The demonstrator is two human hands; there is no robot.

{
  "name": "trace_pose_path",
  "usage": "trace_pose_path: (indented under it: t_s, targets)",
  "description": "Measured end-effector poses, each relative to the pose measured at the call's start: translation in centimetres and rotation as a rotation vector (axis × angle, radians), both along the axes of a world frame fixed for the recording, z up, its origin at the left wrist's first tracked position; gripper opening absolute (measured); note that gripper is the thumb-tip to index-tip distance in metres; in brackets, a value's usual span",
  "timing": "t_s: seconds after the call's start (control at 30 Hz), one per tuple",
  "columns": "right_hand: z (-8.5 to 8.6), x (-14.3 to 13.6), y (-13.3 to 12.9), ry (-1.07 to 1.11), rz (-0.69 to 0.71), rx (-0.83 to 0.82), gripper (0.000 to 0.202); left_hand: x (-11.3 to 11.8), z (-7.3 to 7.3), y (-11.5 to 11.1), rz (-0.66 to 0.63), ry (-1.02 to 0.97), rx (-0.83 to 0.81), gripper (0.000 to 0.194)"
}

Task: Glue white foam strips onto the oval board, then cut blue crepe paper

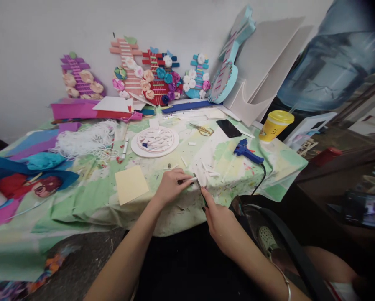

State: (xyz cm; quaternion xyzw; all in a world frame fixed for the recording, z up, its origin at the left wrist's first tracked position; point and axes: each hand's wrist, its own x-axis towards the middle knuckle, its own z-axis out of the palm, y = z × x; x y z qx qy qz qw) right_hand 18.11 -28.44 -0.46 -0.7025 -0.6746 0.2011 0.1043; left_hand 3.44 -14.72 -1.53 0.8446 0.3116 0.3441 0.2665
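Near the table's front edge, my left hand (pixel 172 184) pinches a small white stick (pixel 193 179). My right hand (pixel 217 215) is wrapped round the handle of a thin knife (pixel 197 181), whose blade lies against or close beside the stick's end. Several short white pieces (pixel 206 169) lie on the cloth just beyond the hands. Farther back is a round white plate (pixel 137 146) with many small pale pieces on it. A yellow paper square (pixel 131 184) lies left of my left hand.
A blue glue gun (pixel 248 151), a black phone (pixel 228 128), gold scissors (pixel 204 130) and a yellow cup (pixel 275 126) are at the right. White string (pixel 85 140) lies left. Decorated guitar shapes (pixel 157 79) lean on the wall. A person's leg shows lower right.
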Motion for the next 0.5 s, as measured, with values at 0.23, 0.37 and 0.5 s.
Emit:
trace_pose_path:
  t_s: [0.23, 0.37, 0.5]
  targets:
    - [0.3, -0.4, 0.8, -0.014, 0.005, 0.011, 0.059, 0.1, 0.1, 0.2, -0.022, 0.018, -0.001, 0.016]
    - [0.6, -0.6, 1.3, -0.073, 0.002, -0.059, 0.060, 0.1, 0.1, 0.2, -0.021, 0.023, 0.013, 0.016]
    - [1.0, -0.8, 1.4, -0.105, -0.004, -0.117, 0.061, 0.1, 0.0, 0.1, -0.015, 0.028, 0.021, 0.016]
